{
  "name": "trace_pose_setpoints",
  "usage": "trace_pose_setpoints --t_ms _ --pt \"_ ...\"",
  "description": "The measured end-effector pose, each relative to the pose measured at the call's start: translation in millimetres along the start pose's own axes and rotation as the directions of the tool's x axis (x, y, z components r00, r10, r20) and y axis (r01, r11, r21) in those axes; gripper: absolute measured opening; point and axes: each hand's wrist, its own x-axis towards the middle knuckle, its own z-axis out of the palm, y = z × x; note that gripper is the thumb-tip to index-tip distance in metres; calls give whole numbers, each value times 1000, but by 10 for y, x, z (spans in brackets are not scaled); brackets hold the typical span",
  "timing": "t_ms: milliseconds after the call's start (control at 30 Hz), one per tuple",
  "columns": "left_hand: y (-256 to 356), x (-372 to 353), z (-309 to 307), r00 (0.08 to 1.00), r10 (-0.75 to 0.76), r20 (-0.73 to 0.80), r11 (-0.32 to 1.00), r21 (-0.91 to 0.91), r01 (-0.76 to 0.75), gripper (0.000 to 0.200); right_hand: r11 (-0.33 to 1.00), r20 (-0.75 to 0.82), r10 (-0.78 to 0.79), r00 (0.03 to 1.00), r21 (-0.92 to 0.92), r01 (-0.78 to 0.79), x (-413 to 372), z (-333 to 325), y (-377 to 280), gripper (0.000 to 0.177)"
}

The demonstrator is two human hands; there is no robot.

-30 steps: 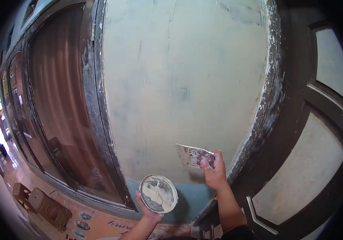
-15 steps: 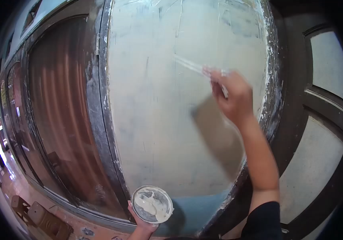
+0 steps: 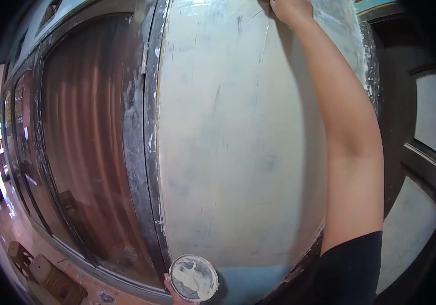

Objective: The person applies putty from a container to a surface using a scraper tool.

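Bowl (image 3: pixel 209 274) and pale paste (image 3: pixel 185 277), head view: in front of the panel (image 3: pixel 228 168), at its lower left, the left hand (image 3: pixel 175 296) grasping the bowl's side. Right hand (image 3: pixel 293 11) is at the panel's top, partly cut off; its fingers' state cannot be told. Stools (image 3: pixel 50 277) stand left of the panel.

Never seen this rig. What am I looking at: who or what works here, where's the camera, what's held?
No machine: a person's bare hands. Every picture comes from one camera on their head, looking forward and down, with edges bowed.

The left hand, low in view, holds a round tub with pale paste in it. The right hand is raised at the top edge; whatever it grips is cut off.

Ahead stands an upright pale panel, streaked and scuffed. Brown stools stand on the floor, lower left.
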Motion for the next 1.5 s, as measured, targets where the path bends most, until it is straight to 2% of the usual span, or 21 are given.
trace_pose_setpoints --t_ms 33,67,133,167,233,267,333,400,467,500,533,667,767,1000,1133,1167,1400,1433,1500 --pt "20 66 -134 997 -70 16 997 -20 71 84 997 -14 -70 997 -21 70 -126 -7 -12 24" --pt "22 107 -246 997 -73 8 997 -20 73 84 998 -7 -68 998 -19 68 -283 -24 -12 24" --pt "50 101 -235 958 -31 285 972 233 -37 93 981 -35 -186 982 -60 184 -572 -123 -17 22" --pt "68 68 -199 958 -32 285 968 248 -41 94 981 -29 -184 983 -63 182 -667 -89 34 22" --pt "90 118 -313 960 -69 272 969 248 0 94 931 -59 -296 953 -241 274 -892 74 187 31" --pt "100 164 -355 961 -99 260 969 245 34 93 931 -58 -290 955 -250 268 -1015 110 230 31" --pt "44 225 -343 954 -100 281 968 249 28 93 908 -95 -388 917 -213 362 -1290 145 269 29" --pt "-37 399 -509 949 -103 296 968 248 28 92 906 -71 -395 916 -195 376 -1584 139 254 29" --pt "-149 654 -954 960 -3 278 966 249 -69 91 907 -40 -397 917 -167 386 -1894 87 195 30" --pt "-38 224 -335 946 -160 282 966 243 91 90 912 -35 -397 917 -128 390 -2022 50 158 31" --pt "-35 200 -285 947 -167 274 964 248 99 90 916 -27 -396 918 -86 392 -2165 12 121 32" --pt "-11 105 -263 942 -215 258 956 253 149 88 933 66 -358 931 -21 360 -2754 -87 -10 40" --pt "18 73 -314 947 -186 263 954 279 110 85 953 162 -304 939 51 300 -3236 -176 -119 47" --pt "109 -7 -316 957 -182 227 965 231 129 82 974 332 -217 918 140 179 -4487 -339 -373 60" --pt "170 -68 -286 948 -195 253 957 260 128 85 977 434 -185 882 179 116 -5253 -436 -527 56" --pt "176 -51 -338 944 -175 278 951 296 89 86 977 450 -179 875 187 104 -5457 -450 -570 57" --pt "227 -97 -420 946 -209 246 949 285 135 86 968 608 -209 766 238 75 -6753 -663 -779 61" --pt "225 -119 -399 959 -208 192 951 268 153 86 969 629 -198 752 243 52 -6925 -682 -808 62" --pt "225 -143 -414 958 -214 193 951 265 159 86 968 675 -185 714 252 13 -7235 -738 -866 64"
